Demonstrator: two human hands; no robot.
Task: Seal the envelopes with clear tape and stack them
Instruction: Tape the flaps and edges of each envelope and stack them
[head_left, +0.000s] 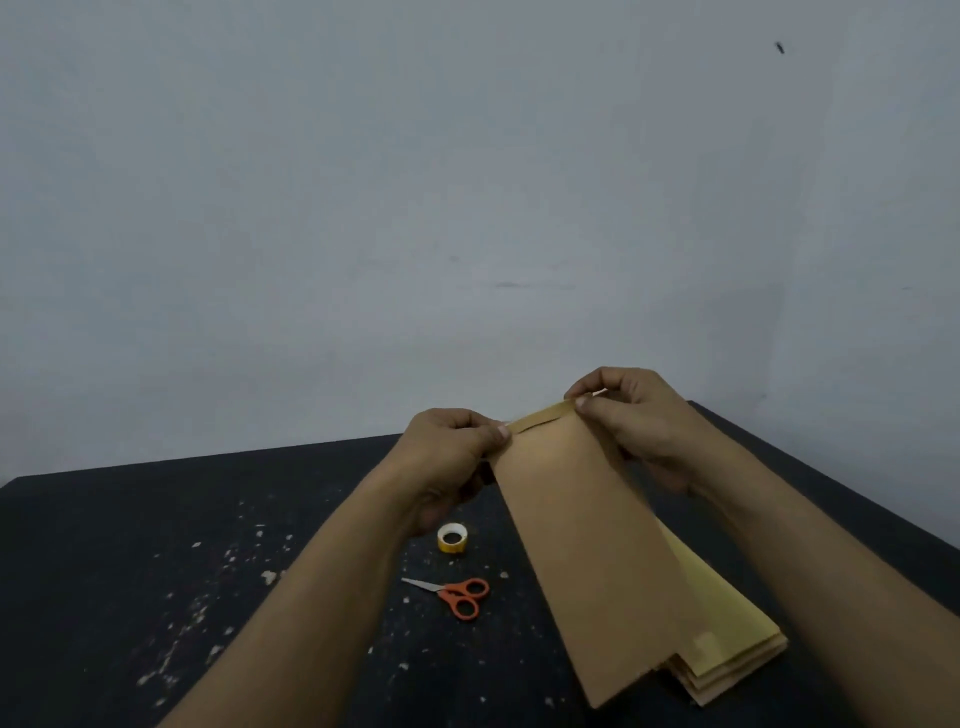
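Note:
A long brown envelope (587, 545) is held tilted above the black table, its near end low over a stack of yellowish envelopes (727, 639). My left hand (452, 457) pinches the far left corner at the folded flap (540, 415). My right hand (628, 415) pinches the flap's far right corner. A small roll of clear tape (452, 538) stands on the table below my left hand. Orange-handled scissors (457, 596) lie nearer, blades pointing left.
The black table (156, 561) is speckled with pale paper scraps on its left half. Its far edge meets a plain grey wall (467, 208). The right edge of the table runs diagonally behind my right forearm.

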